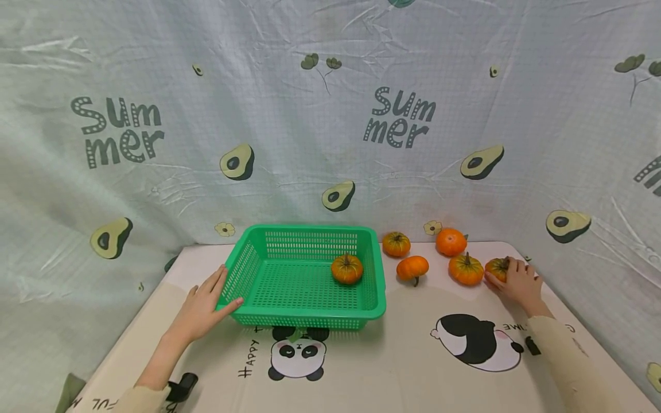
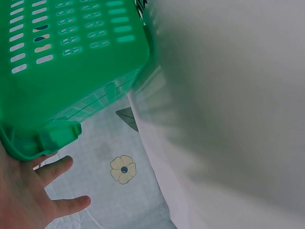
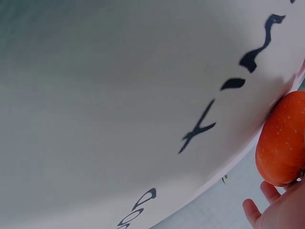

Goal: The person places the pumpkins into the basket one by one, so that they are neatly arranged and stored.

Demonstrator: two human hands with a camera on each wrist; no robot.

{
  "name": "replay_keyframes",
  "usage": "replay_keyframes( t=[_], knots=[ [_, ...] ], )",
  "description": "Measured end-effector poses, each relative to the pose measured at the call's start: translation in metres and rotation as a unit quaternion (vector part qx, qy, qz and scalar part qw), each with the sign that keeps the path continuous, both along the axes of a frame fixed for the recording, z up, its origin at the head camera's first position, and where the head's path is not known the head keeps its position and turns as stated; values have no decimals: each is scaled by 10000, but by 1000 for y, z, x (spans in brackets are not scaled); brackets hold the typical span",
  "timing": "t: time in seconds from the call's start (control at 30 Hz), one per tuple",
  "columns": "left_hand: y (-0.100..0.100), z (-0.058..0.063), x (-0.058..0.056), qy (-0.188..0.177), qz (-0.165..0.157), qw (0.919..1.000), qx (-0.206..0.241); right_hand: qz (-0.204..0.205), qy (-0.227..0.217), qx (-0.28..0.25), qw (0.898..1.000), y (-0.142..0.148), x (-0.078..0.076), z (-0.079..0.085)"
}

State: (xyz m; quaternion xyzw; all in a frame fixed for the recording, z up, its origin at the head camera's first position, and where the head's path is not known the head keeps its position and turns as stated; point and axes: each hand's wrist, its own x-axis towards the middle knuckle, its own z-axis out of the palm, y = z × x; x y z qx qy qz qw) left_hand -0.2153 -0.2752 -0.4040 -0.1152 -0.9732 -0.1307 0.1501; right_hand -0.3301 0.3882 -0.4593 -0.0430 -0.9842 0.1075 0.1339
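Note:
A green plastic basket (image 1: 304, 314) stands on the table, with one orange-and-green mini pumpkin (image 1: 347, 269) inside toward its right. My left hand (image 1: 200, 310) rests against the basket's left front corner, fingers fairly straight along the left side and thumb over the front rim. From the left wrist view, the spread fingers of the left hand (image 2: 28, 195) reach past the basket's rim (image 2: 52, 140). Far to the right, my right hand (image 1: 521, 285) holds another mini pumpkin (image 1: 496, 267) between thumb and fingers. Its orange underside (image 3: 286, 138) shows above the fingers in the right wrist view.
Between basket and right hand sit several more mini pumpkins: a mottled one (image 1: 396, 244) at the back, an orange one (image 1: 412, 268) tipped stem-forward, an orange one (image 1: 451, 242) and a mottled one (image 1: 466, 269). A printed curtain (image 1: 289, 126) hangs behind the table (image 1: 403, 355).

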Motion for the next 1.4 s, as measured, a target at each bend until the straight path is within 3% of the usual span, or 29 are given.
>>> replay_keyframes(
  t=[0.3, 0.77, 1.1, 1.4],
  knots=[
    [0, 1, -1, -3, -55, 10000, 42, 137, 325, 191, 9992, 5, 5, 7],
    [-1, 1, -2, -110, -77, 9999, 36, 497, 432, 488, 9966, 2, 10, 15],
    [-1, 0, -2, -79, -81, 9999, 58, 869, 864, 1021, 9872, -9, 20, 19],
    [-1, 2, -1, -72, -82, 9999, -26, 1158, 1298, 1101, 9786, -21, 26, 23]
  ],
)
